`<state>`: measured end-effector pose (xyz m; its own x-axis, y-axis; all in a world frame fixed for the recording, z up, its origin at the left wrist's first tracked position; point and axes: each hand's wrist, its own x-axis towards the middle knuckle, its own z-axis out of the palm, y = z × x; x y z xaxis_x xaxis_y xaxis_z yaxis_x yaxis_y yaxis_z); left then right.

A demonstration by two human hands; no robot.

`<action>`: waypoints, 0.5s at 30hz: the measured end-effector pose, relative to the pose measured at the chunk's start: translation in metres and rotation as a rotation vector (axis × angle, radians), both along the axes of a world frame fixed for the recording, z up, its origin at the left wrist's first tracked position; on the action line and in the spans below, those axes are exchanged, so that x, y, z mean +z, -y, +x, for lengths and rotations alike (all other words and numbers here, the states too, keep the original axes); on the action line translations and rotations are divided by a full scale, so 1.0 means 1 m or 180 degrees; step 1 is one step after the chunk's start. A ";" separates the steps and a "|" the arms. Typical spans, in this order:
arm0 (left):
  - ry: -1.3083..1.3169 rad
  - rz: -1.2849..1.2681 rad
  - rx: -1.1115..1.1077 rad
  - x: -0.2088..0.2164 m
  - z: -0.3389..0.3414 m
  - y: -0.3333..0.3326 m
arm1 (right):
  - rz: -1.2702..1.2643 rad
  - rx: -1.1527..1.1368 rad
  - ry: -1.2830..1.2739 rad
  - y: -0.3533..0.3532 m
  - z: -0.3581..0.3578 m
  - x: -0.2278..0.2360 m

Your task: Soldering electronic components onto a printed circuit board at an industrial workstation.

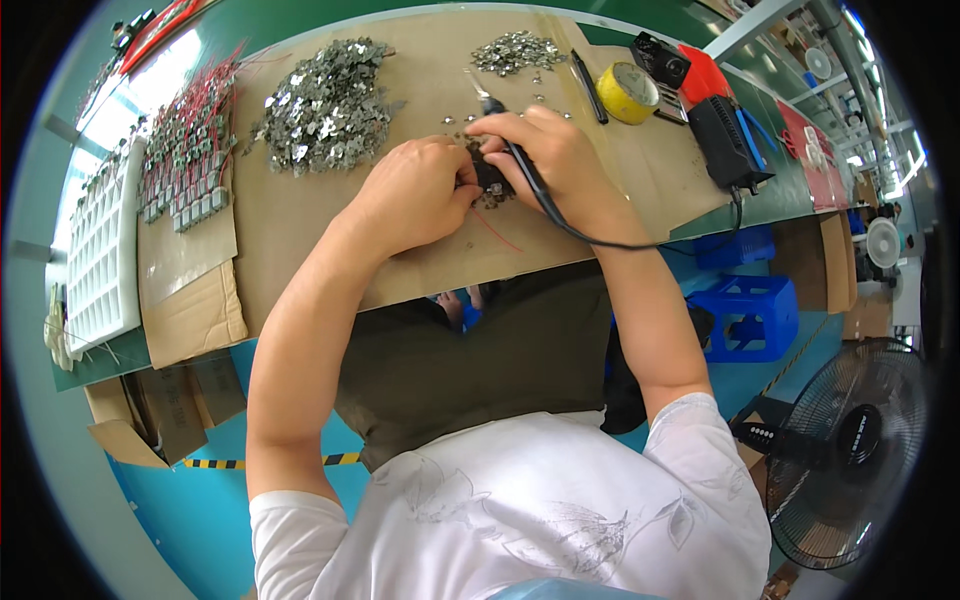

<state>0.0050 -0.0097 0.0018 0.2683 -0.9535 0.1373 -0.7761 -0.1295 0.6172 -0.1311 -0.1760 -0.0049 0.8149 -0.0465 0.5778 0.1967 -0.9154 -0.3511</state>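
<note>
My right hand (555, 155) is closed round a soldering iron (490, 104). Its metal tip points away from me, and its black cable (590, 238) trails over my right forearm. My left hand (425, 190) is closed, thumb and fingers pinched at a small dark block (490, 178) between both hands. What the left fingertips hold is hidden. A thin red wire (497, 232) runs out from beside the block toward the cardboard's near edge. Just beyond my hands a few small shiny metal pieces (448, 120) lie apart.
Cardboard (300, 230) covers the green table. Beyond lie a large heap of metal tabs (330, 105) and a smaller heap (515, 52). Red-wired parts (190, 165) and a white tray (100, 260) stand left. Yellow tape (627, 93) and a black soldering station (730, 145) sit right.
</note>
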 end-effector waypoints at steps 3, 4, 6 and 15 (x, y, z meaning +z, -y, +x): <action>0.0003 0.0070 0.0023 -0.001 0.000 -0.002 | 0.0195 -0.0254 0.0160 -0.010 -0.023 -0.004; 0.0037 -0.0040 0.0009 -0.003 0.000 -0.002 | 0.0216 -0.0352 0.0238 -0.011 -0.027 -0.008; 0.0047 -0.0153 0.0023 -0.005 0.002 -0.001 | 0.0403 -0.0457 0.0481 -0.015 -0.032 -0.013; -0.0010 -0.0215 0.0026 -0.006 0.005 0.000 | 0.0336 -0.0484 0.0746 -0.010 -0.030 -0.021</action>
<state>0.0098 -0.0098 -0.0039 0.2765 -0.9399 0.2003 -0.7732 -0.0938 0.6272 -0.1606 -0.1662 -0.0263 0.6388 -0.2275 0.7350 0.1471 -0.9015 -0.4070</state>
